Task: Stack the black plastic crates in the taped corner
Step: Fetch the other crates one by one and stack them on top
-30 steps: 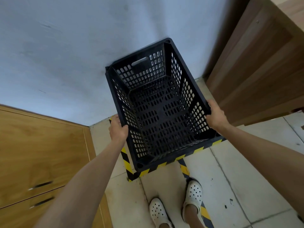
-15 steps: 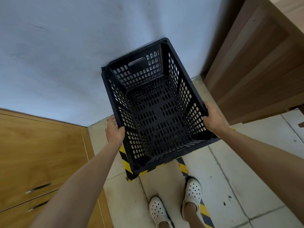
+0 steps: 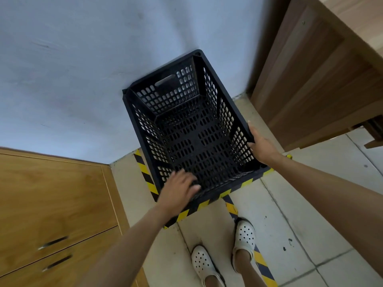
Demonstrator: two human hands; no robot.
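1. One black plastic crate (image 3: 192, 129) is seen, set inside the yellow-and-black floor tape (image 3: 145, 172) in the corner, against the pale wall (image 3: 83, 69); whether another crate lies beneath cannot be told.
2. The left hand (image 3: 178, 191) is blurred, its grip spread loose over the crate's near left corner; contact is unclear.
3. The right hand (image 3: 262, 146) is pressed around the crate's right rim.
4. Two white perforated clogs (image 3: 244, 237) are counted.
5. Two wooden cabinets are cut off, one at either side.

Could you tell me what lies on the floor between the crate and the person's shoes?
In the head view, yellow-black tape and bare tile separate the crate from the shoes.
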